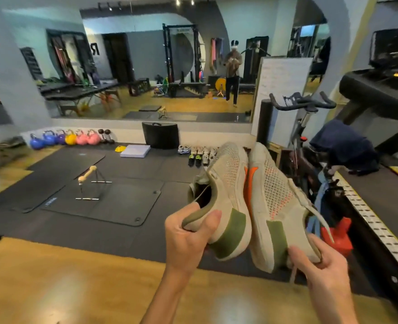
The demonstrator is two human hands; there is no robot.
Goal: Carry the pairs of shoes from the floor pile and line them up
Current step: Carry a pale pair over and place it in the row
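I carry a pair of beige mesh sneakers with olive heel patches and orange marks, held up in front of me with toes pointing away. My left hand [188, 232] grips the heel collar of the left sneaker [226, 195]. My right hand [319, 265] grips the heel of the right sneaker [275, 206], whose lace hangs down. Far ahead, against the wall under the mirror, stands a row of shoes [198, 153] with toes out on the black mat.
Black mats [95, 202] cover the floor ahead, with a wooden-handled push-up bar [89, 181] on them. Kettlebells [64, 139] line the wall at left. An exercise bike [305, 127] and a treadmill [375, 183] crowd the right side. A red object [338, 235] lies by the bike.
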